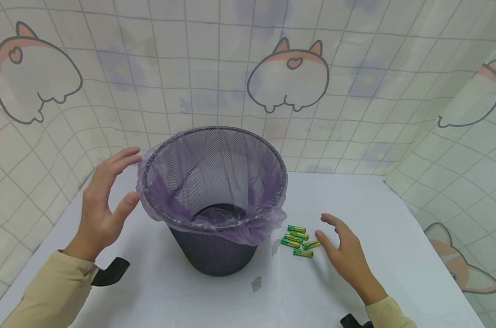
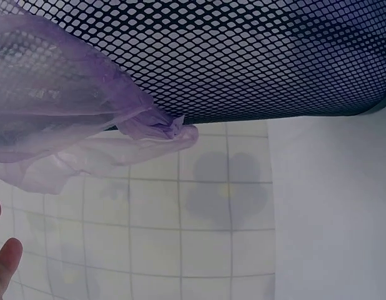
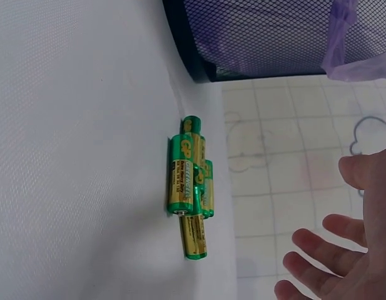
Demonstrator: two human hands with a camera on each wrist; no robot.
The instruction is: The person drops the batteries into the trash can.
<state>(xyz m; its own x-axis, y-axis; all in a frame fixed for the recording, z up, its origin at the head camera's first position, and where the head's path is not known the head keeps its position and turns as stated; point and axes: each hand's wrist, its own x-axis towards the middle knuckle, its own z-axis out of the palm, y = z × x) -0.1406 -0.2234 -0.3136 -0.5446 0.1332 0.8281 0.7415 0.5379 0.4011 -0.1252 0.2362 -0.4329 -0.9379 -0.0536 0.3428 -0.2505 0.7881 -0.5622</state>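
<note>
Just below right of centre, green-and-gold cylindrical batteries (image 1: 298, 240) lie beside the tapered black mesh bin (image 1: 221, 259). Your left hand (image 1: 102, 205) and right hand (image 1: 348, 255) hold nothing, thumbs spread from fingers; pinch one battery mid-barrel, as it may roll.

From high above the white tabletop (image 1: 215, 300), the head view is looking forward and down, standing far enough back to be framing the left hand (image 1: 102, 205), the right hand (image 1: 346, 253), the mesh wastebasket (image 1: 217, 259) and the GP Greencell batteries (image 1: 299, 235) before a grid-printed backdrop (image 1: 207, 91). The left wrist view is looking from close beside the wastebasket, facing past its wall and purple liner (image 2: 133, 100) to the backdrop, with the tabletop showing sideways at right. The right wrist view, also lying sideways, is facing across the tabletop, with the batteries sitting nearer than the wastebasket. All three views are sharing wastebasket, liner, tabletop and backdrop; only the head and right wrist views are sharing the batteries
</note>
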